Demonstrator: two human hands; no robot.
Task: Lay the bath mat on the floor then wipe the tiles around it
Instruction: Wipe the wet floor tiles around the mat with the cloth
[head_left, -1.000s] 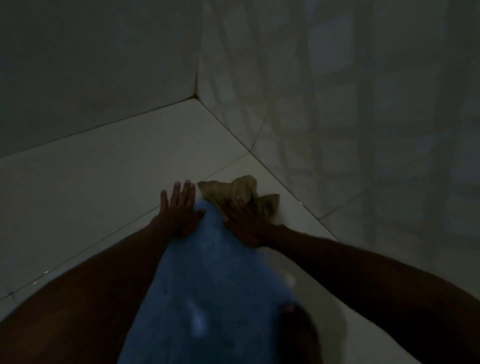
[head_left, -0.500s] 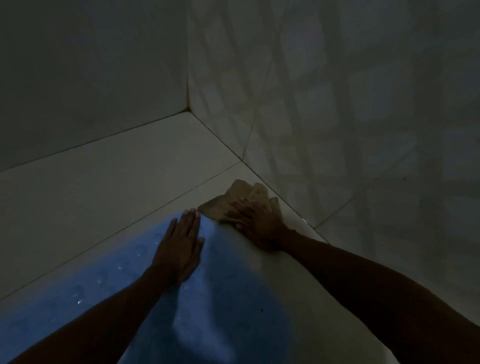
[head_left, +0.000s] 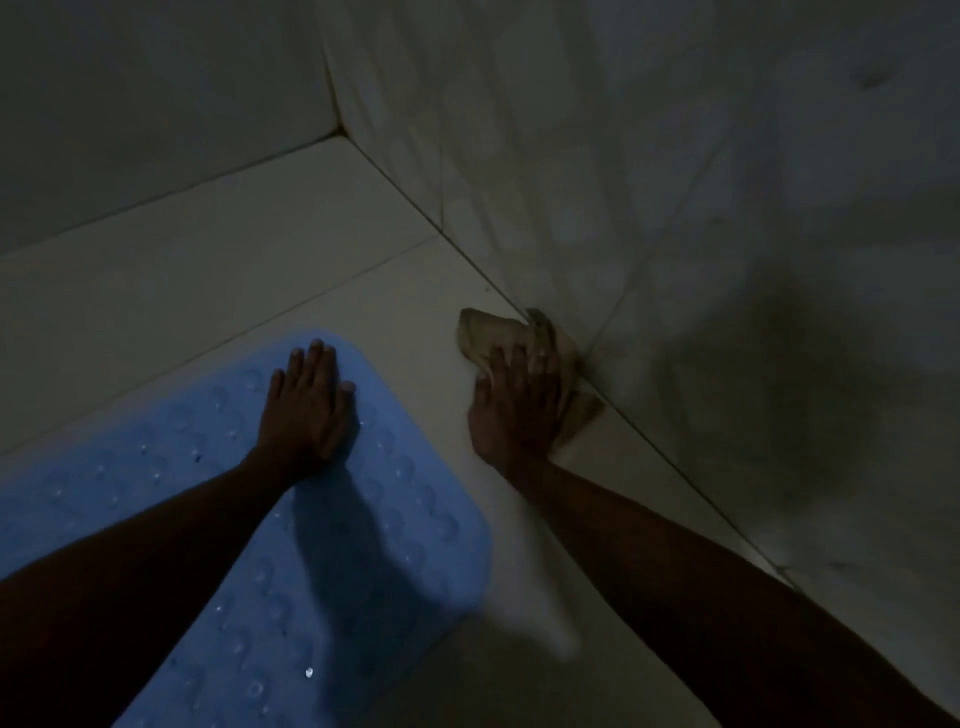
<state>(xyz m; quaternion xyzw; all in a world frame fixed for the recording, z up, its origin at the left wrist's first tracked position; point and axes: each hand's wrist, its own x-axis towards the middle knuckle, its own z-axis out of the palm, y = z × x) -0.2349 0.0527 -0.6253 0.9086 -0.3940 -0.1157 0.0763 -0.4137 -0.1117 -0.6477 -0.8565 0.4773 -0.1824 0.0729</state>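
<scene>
A light blue bath mat (head_left: 405, 525) with raised bumps lies flat on the pale floor tiles (head_left: 208, 260), filling the lower left. My left hand (head_left: 309, 408) presses flat on the mat near its far right corner, fingers straight. To the right of the mat, my right hand (head_left: 517, 410) rests palm down on a crumpled beige cloth (head_left: 493, 330). The cloth sits on the floor tile right where the floor meets the right wall. Most of the cloth is hidden under my hand.
The room is dim. Two tiled walls meet in a corner (head_left: 337, 130) at the far end. The right wall (head_left: 675, 208) runs close beside my right arm. A strip of bare tile lies between the mat and that wall.
The mat has gone from draped and partly lifted to lying flat on the floor. My right hand has slid with the cloth away from the mat toward the right wall.
</scene>
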